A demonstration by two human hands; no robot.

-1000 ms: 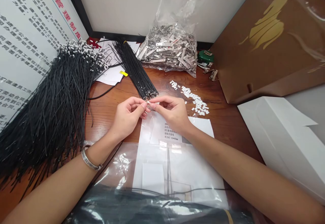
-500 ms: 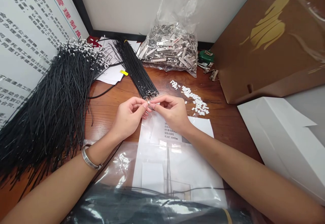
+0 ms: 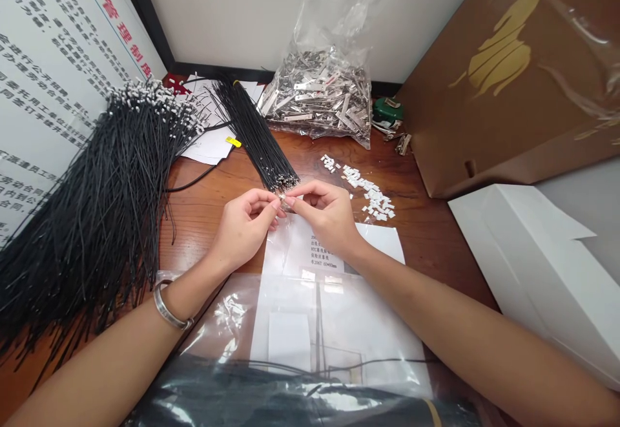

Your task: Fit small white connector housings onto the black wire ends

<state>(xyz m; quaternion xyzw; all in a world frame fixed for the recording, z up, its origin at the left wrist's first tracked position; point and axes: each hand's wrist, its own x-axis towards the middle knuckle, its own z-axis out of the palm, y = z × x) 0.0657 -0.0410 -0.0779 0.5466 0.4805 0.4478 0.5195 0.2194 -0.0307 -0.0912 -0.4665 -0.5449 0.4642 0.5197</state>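
Observation:
My left hand (image 3: pixel 249 223) and my right hand (image 3: pixel 324 214) meet at the fingertips, each in a pinch. Something small sits between them, too small to make out. Just beyond the fingertips lie the ends of a bundle of black wires (image 3: pixel 256 136). White small pieces (image 3: pixel 371 188) are scattered on the wooden table (image 3: pixel 198 204) to the right of my hands. Beneath my wrists is a printed paper (image 3: pixel 382 246), partly covered by a clear plastic bag (image 3: pixel 232 311).
A big heap of black wires with white tips (image 3: pixel 116 175) fills the left. Behind stand a clear bag of metal clips (image 3: pixel 320 97) and a green object (image 3: pixel 387 110). A brown box (image 3: pixel 465 91) and a white box (image 3: pixel 527 265) stand at right.
The whole view has shifted slightly, so the things on the table appear a little further left. Both hands keep their pinch at nearly the same place.

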